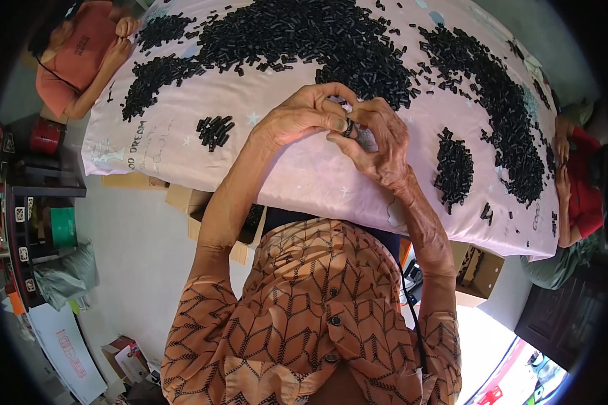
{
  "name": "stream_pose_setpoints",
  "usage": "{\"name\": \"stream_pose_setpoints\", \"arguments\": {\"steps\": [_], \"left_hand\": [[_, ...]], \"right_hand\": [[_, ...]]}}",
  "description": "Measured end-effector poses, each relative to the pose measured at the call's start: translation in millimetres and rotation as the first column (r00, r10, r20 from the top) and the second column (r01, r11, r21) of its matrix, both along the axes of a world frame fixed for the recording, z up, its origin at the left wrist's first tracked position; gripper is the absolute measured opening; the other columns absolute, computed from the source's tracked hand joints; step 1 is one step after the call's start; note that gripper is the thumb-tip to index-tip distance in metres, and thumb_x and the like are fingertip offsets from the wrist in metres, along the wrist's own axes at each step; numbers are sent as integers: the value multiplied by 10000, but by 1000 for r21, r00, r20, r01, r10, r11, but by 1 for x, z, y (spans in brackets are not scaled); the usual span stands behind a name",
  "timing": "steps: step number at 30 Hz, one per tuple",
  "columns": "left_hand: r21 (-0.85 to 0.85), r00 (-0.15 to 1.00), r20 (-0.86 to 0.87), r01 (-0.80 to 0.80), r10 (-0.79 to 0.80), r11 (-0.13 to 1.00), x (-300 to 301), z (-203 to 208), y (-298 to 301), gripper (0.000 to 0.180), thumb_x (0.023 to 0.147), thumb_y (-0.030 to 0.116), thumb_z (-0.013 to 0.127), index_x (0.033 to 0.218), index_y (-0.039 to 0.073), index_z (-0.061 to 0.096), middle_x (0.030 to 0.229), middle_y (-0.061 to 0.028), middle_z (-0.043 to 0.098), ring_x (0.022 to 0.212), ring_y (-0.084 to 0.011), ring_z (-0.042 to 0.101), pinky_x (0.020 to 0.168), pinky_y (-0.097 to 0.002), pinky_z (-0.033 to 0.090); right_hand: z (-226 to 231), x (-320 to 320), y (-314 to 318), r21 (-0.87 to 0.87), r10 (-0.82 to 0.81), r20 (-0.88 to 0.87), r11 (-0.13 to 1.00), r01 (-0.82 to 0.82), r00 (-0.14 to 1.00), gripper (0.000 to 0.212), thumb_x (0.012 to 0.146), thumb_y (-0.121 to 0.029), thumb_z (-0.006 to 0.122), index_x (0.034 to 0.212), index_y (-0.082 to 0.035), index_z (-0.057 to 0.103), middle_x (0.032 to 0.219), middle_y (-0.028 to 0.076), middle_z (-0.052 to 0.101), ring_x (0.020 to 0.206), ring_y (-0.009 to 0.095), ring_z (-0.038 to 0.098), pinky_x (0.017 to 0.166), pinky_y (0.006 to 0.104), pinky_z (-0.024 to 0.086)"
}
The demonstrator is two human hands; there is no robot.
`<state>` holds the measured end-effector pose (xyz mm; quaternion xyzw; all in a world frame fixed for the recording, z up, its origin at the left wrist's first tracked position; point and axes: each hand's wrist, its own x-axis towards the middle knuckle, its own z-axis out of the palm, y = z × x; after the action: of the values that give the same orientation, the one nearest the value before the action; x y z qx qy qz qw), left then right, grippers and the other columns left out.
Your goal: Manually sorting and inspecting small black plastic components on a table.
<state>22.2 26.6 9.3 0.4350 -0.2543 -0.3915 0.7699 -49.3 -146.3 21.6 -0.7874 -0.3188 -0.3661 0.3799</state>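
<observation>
Over the near edge of the cloth-covered table, my two hands meet with their fingertips together. My left hand (pixel 307 116) is closed in a pinch, thumb and index finger against a small black piece (pixel 348 127). From the other side my right hand (pixel 384 143) curls round the same piece, its thumb and fingers pressed on it. The piece looks short and tube-like; fingers cover most of it. Just beyond my fingers spreads a large heap of loose black pieces (pixel 304 37) of similar size.
A small pile (pixel 215 133) lies left of my hands, and a longer pile (pixel 454 167) to the right. Pink patterned cloth (pixel 297 179) covers the table. Co-workers sit at the left (pixel 81 57) and right (pixel 583 179) ends. Cardboard boxes (pixel 476 272) stand below the near edge.
</observation>
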Motion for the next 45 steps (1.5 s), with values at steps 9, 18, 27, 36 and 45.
{"name": "stream_pose_setpoints", "arguments": {"steps": [9,18,27,36,45], "left_hand": [[-29,997,-68,20,-22,999,0,0,-3,320,889,222,640,1101,2,546,863,-43,615,772,-106,611,737,-222,503],[-16,999,52,9,-8,1000,1,-2,-1,360,838,118,666,1131,-32,522,787,-69,640,739,-105,610,698,-221,490],[113,855,259,-489,450,865,-2,29,34,260,783,-52,615,1037,-2,639,821,-80,655,708,-129,617,644,-239,508],[227,404,618,-913,674,339,-18,21,140,191,837,-22,604,1021,0,650,880,-37,642,737,-93,593,700,-222,498],[217,290,746,-957,600,193,-27,-1,181,115,787,-58,619,892,-17,641,764,-7,623,696,-69,560,652,-207,454]], "right_hand": [[3,-4,-2,16,-21,-42,1000,22,999,324,642,-127,820,813,-14,570,809,102,573,702,246,594,584,336,491],[-1,-1,-2,14,-8,-55,1000,9,998,324,650,-124,815,834,-15,571,798,105,570,698,245,592,588,340,496],[5,16,-25,263,-125,-328,940,218,936,161,811,-89,689,921,10,626,834,96,624,654,156,597,565,277,487],[-24,31,-22,-165,-289,-332,955,246,898,76,778,-65,587,782,-43,660,789,92,625,718,281,621,644,359,507],[-27,29,-21,-324,-298,-384,930,175,874,40,782,-52,590,745,-56,605,742,101,563,736,301,580,656,402,481]]}}
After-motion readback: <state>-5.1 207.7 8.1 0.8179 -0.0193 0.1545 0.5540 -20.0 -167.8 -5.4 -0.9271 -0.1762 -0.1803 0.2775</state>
